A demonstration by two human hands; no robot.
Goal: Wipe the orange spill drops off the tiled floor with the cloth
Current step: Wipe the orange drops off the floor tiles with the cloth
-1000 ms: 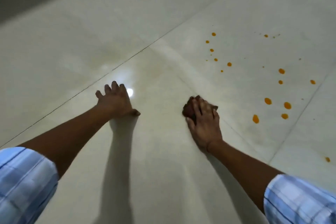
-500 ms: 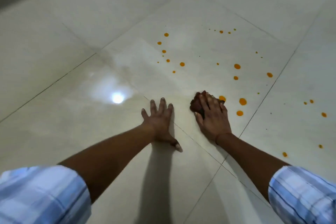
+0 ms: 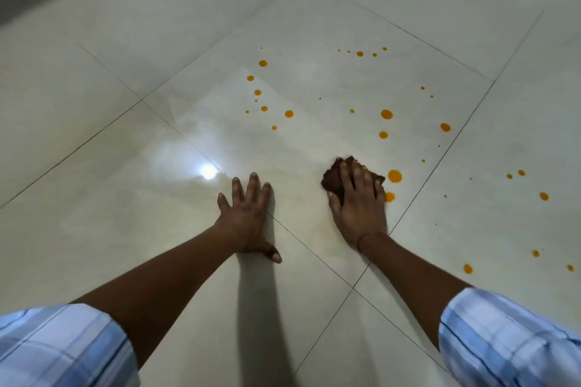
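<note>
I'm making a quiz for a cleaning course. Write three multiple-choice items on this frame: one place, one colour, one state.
1. Where is the cloth? A on a wall; B under the right hand; C apart from any hand.
2. What colour are the spill drops? A green; B blue; C orange.
3. How is the left hand? A flat on the tiled floor; B clenched; C raised.
B: dark cloth shows from under that hand. C: they are orange on pale tile. A: it lies spread on the floor.
</note>
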